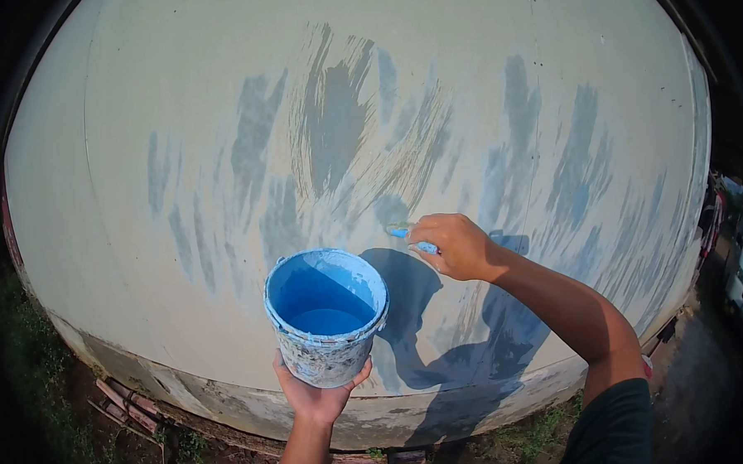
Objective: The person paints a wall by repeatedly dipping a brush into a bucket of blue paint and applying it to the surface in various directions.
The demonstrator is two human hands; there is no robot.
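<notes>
A person stands facing a pale grey plastered wall, seen from above their own arms. The wall is marked with many upward streaks of blue-grey paint, some dense and dark, others thin and feathery, spread from left to right across its middle.

The left hand is cupped from below around the base of a round, paint-spattered plastic bucket, fingers wrapped up its sides. The bucket is held upright near the centre of the scene, close to the person, and holds bright blue paint that also coats its inner walls.

The right hand is raised to the right of the bucket and a little farther away, against the wall. It is closed tightly around the light blue handle of a paintbrush, which pokes out to the left of the fist. The bristles cannot be made out clearly. The right arm wears a dark sleeve at the near right edge.

Dark shadows of the bucket and the arm fall on the wall just beyond them. Along the foot of the wall lies bare brown ground with reddish bricks at the near left and patches of green weeds.
</notes>
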